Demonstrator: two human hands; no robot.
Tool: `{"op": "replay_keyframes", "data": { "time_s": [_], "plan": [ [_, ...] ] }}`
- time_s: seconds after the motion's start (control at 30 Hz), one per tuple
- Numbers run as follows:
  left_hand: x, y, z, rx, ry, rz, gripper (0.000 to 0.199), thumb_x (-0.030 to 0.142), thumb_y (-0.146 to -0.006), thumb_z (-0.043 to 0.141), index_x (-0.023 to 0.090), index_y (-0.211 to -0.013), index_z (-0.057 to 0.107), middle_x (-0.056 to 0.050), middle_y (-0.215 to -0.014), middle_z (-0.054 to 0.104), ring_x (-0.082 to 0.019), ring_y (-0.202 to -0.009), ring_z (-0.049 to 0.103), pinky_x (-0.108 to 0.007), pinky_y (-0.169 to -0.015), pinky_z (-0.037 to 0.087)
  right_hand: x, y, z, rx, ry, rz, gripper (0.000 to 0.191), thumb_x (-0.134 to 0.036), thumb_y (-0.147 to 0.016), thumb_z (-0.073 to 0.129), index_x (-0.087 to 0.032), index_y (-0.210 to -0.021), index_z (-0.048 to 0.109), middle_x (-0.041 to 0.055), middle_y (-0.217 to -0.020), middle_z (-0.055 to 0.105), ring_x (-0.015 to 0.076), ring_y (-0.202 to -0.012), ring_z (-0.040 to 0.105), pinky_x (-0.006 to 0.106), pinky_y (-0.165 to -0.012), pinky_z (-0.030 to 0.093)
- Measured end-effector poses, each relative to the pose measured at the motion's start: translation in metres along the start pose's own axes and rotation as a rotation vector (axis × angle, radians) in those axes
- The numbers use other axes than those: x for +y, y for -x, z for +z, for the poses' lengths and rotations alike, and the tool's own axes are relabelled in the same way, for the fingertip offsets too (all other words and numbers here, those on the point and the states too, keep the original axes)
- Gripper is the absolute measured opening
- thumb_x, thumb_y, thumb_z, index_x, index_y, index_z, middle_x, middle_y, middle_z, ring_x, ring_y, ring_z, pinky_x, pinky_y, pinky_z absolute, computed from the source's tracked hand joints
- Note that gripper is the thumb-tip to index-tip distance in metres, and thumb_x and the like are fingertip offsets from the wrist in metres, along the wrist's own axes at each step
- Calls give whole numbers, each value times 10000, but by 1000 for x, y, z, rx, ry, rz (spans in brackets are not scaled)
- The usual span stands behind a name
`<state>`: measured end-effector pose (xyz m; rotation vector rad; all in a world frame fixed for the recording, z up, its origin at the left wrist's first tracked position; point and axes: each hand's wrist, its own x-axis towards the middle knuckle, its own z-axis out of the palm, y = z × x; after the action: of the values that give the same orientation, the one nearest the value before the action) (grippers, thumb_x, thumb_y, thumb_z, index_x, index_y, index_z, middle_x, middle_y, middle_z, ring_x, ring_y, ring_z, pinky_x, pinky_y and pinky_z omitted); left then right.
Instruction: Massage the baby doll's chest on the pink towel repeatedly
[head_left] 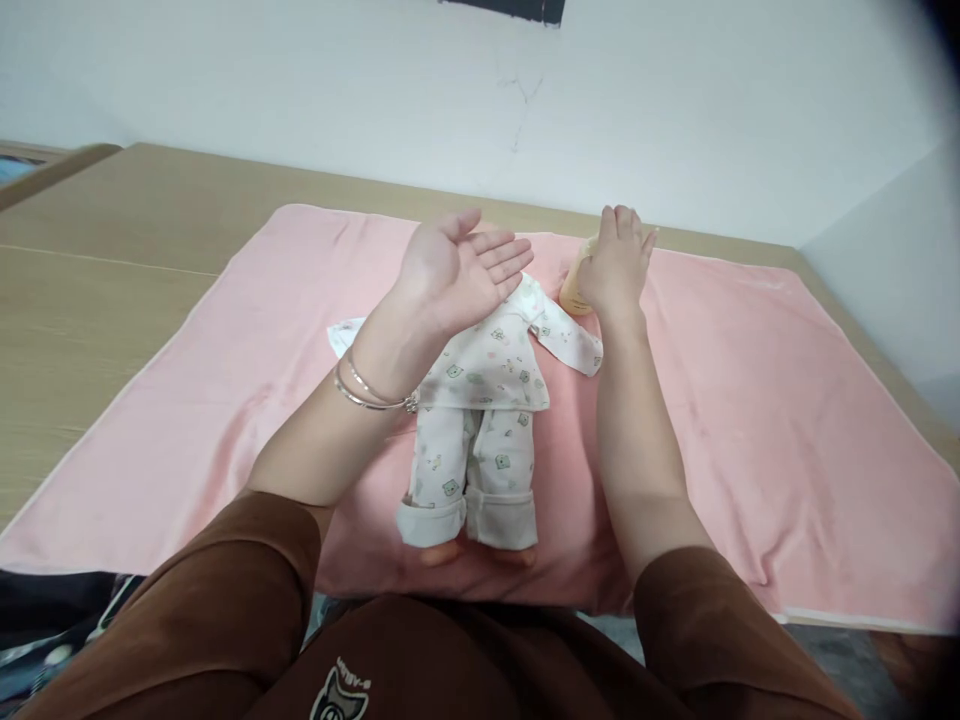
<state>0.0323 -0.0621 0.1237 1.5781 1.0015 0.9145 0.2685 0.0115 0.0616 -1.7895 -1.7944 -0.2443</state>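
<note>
A doll in white printed pyjamas (484, 365) lies on its back on a pink cloth (720, 400), its feet toward me. Its trouser cuffs are rolled up. My left hand (469, 270) is held palm up over the doll's head and upper chest, with fingers stretched out and nothing in it; the doll's head is hidden behind it. To the right of the doll's head, my right hand (619, 262) is wrapped round a yellowish bottle (574, 288) near the cloth's far edge. The hand covers part of the bottle.
The pink cloth is spread over a wooden table (150, 220). A white wall (300, 90) stands behind the table's far edge, and another wall surface is at the right. Wrinkles run across the cloth at left and lower right.
</note>
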Motion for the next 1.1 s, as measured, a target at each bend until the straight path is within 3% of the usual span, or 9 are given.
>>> {"op": "replay_keyframes", "data": {
  "time_s": [0.13, 0.33, 0.5, 0.67, 0.77, 0.83, 0.9, 1.0, 1.1],
  "plan": [
    [29, 49, -18, 42, 429, -143, 675, 271, -1076, 0, 97, -1568, 428, -126, -1590, 557, -184, -1510, 523, -378, -1192, 504, -12, 6, -14, -88, 98, 68, 761, -84, -860, 447, -79, -1614, 345, 183, -1718, 340, 342, -1632, 242, 685, -1321, 114],
    [49, 87, -34, 12, 1105, -155, 690, 409, -1072, 251, 126, -1686, 115, -106, -1697, 407, -243, -1571, 408, -351, -1226, 428, 0, 8, -15, -14, -91, 6, 548, -195, -1015, 335, -134, -1556, 394, 183, -1707, 361, 242, -1614, 268, 699, -1286, 116],
    [51, 94, -40, 70, 1066, -90, 693, 391, -1039, 268, 230, -1693, 108, -63, -1699, 423, -248, -1583, 393, -386, -1253, 420, -9, 7, -33, 10, -267, 66, 627, -151, -953, 521, -135, -1569, 410, 151, -1723, 349, 235, -1630, 279, 619, -1333, 148],
    [49, 98, -27, 63, 1023, -114, 595, 357, -1080, 257, 45, -1581, 332, -163, -1653, 458, -279, -1557, 420, -406, -1208, 431, -71, 43, -70, 126, -664, -181, 541, -221, -961, 510, -160, -1498, 521, 119, -1619, 528, 159, -1457, 559, 391, -1237, 458],
    [50, 106, -19, -126, 1024, -96, 613, 400, -1104, 253, 13, -1566, 365, -163, -1582, 555, -274, -1565, 402, -376, -1250, 407, -113, 76, -83, 162, -591, -542, 567, -350, -1017, 408, -86, -1505, 526, 194, -1687, 406, 261, -1610, 349, 555, -1345, 253],
    [51, 111, -20, -320, 1021, -59, 651, 457, -1123, 198, 13, -1518, 462, -130, -1548, 604, -256, -1617, 281, -352, -1343, 242, -134, 95, -86, 163, -446, -579, 637, -455, -1048, 316, -121, -1576, 441, 178, -1726, 337, 323, -1655, 212, 653, -1351, 69],
    [52, 115, -26, -404, 953, -21, 753, 545, -1114, 112, 53, -1442, 579, -100, -1517, 638, -272, -1647, 163, -409, -1379, 106, -149, 110, -86, 164, -341, -527, 673, -526, -1059, 274, -186, -1637, 325, 137, -1764, 254, 316, -1678, 82, 632, -1356, -12],
    [53, 116, -34, -298, 804, 46, 880, 646, -1074, 53, 61, -1447, 595, -136, -1466, 672, -346, -1642, 201, -558, -1363, 207, -167, 135, -86, 148, -295, -590, 769, -595, -1046, 312, -129, -1653, 236, 192, -1764, 211, 313, -1680, -13, 585, -1374, 5],
    [53, 112, -30, -196, 785, 69, 913, 648, -1068, -1, 3, -1586, 385, -139, -1470, 671, -274, -1582, 404, -450, -1324, 340, -181, 163, -90, 119, -293, -705, 885, -687, -1003, 407, -105, -1646, 231, 208, -1733, 286, 331, -1678, 29, 579, -1385, 79]
  ]
}}
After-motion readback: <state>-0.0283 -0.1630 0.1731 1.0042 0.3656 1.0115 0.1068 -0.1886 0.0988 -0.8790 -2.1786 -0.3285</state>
